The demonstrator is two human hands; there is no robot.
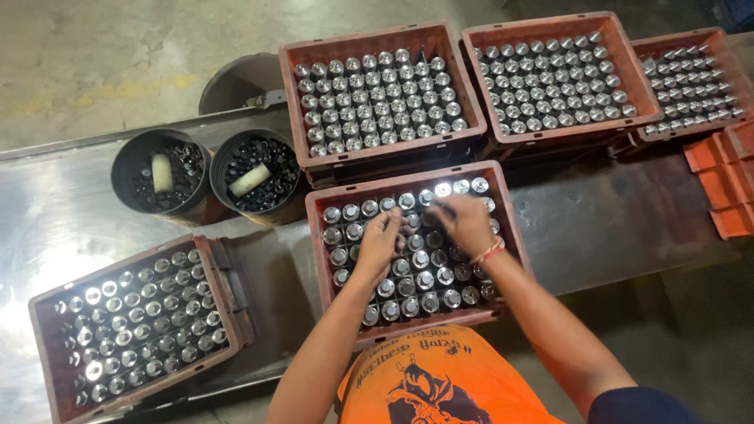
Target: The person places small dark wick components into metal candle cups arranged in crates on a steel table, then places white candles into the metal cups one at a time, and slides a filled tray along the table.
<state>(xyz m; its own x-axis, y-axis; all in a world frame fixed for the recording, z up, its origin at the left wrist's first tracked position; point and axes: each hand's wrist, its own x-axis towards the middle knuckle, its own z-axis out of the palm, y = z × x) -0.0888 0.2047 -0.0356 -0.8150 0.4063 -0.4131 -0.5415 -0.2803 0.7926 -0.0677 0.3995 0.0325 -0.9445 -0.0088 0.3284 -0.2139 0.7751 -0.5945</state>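
Observation:
A red-brown plastic crate [323, 259] sits right in front of me on a metal table, filled with rows of upright shiny metal cylinders [425, 279]. My left hand [380, 240] hovers over the crate's left-middle rows with fingers curled; something small may be pinched in them, but I cannot tell. My right hand [465, 223], with a thread band at the wrist, reaches into the upper right rows, fingertips on a cylinder top there.
Three more crates of cylinders stand behind: one [292, 94] centre, one [471, 71] right, one [726, 55] far right. Another crate [47, 345] sits at the left front. Two black buckets [124, 157] [221, 169] of small dark parts hold pale rollers. Orange trays [722, 180] lie at right.

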